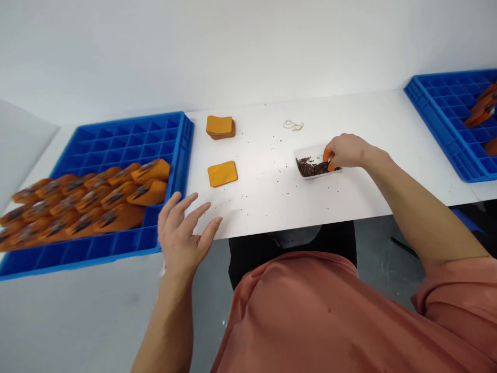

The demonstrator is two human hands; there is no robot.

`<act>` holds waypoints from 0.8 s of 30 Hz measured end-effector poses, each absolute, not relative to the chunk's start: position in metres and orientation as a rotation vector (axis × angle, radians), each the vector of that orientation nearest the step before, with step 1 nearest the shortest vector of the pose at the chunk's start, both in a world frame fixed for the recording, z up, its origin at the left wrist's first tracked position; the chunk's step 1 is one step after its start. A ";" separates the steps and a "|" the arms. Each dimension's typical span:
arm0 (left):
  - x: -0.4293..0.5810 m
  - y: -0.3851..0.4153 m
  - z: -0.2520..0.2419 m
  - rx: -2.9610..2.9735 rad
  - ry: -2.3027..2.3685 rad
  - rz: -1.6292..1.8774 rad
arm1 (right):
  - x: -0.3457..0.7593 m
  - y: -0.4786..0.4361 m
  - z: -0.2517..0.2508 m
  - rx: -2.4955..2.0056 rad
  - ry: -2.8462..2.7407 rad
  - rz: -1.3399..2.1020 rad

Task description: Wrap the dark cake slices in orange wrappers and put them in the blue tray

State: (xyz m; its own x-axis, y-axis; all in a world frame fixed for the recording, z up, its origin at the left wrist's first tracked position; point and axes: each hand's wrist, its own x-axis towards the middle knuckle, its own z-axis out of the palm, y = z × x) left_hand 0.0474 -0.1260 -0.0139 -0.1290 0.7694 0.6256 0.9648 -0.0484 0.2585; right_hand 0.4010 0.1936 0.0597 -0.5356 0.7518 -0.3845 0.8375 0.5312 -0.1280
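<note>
My right hand (347, 150) has orange covers on its thumb and a finger. Its fingertips are pinched together down in a small white tray (323, 176), among dark brown flakes (308, 168); exactly how much they grip is hidden. Spread fingers show on my left hand (182, 233), which hovers with nothing in it over the front table edge, beside the left blue crate (179, 155). A single flat yellow-orange pouch (222, 174) lies on the white table beyond that hand. Behind it sits a stack of similar pouches (220, 127).
Rows of orange pouches (120, 216) with dark tops fill part of the left divided crate. Another blue divided crate (438, 129) with a few orange items stands at the right. A thin curled string (293, 125) and scattered dark crumbs lie on the white table (256, 207).
</note>
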 end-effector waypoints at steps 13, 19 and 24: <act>0.019 -0.028 -0.002 -1.840 -2.334 -0.788 | 0.421 0.195 0.071 1.473 2.492 -0.733; -0.015 0.016 -0.006 -2.103 -2.492 -0.334 | 0.438 0.182 0.085 1.613 2.561 -0.896; -0.026 0.021 -0.009 -2.129 -2.562 -0.507 | 0.448 0.168 0.079 1.733 2.612 -1.192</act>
